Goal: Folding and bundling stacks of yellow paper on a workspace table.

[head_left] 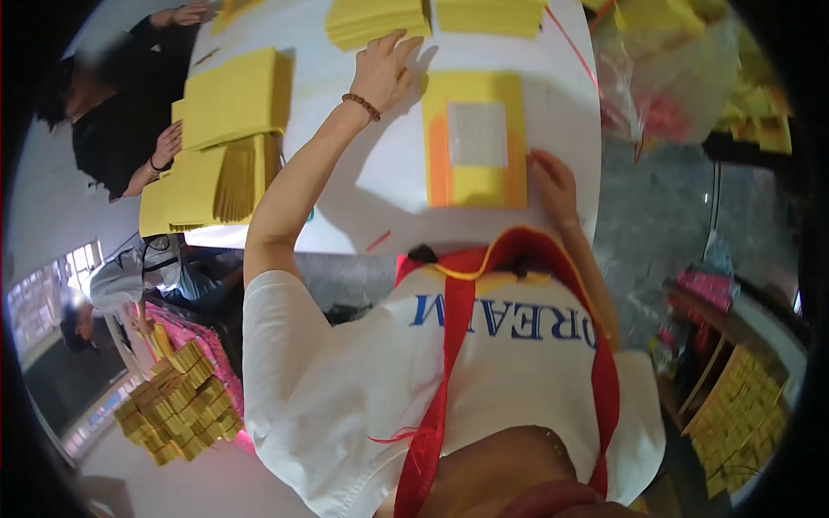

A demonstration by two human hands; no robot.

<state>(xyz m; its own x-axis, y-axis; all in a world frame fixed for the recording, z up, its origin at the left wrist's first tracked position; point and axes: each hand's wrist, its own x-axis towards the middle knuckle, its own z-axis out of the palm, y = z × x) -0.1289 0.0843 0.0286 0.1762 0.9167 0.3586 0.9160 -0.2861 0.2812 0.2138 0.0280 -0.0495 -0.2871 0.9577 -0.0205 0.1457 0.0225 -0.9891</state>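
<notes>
A yellow paper stack [475, 86] lies on the white table [345, 198], with orange along its lower sides and a pale grey rectangular piece [477, 135] on top. My right hand [555, 183] is at its right edge, fingers stretched and holding nothing I can see; whether they touch the paper I cannot tell. Toward the far edge, my left hand [386, 73], a beaded bracelet at the wrist, has its fingers apart. Its fingertips reach the front of another yellow paper stack [371, 24]; contact is unclear.
Thick folded yellow stacks [229, 99] rise at the table's left side, by a co-worker in black [117, 129]. More yellow paper [488, 17] lies at the far edge. A clear plastic bag [669, 82] is at right. Yellow bundles [177, 401] are piled lower left, near another person [129, 276].
</notes>
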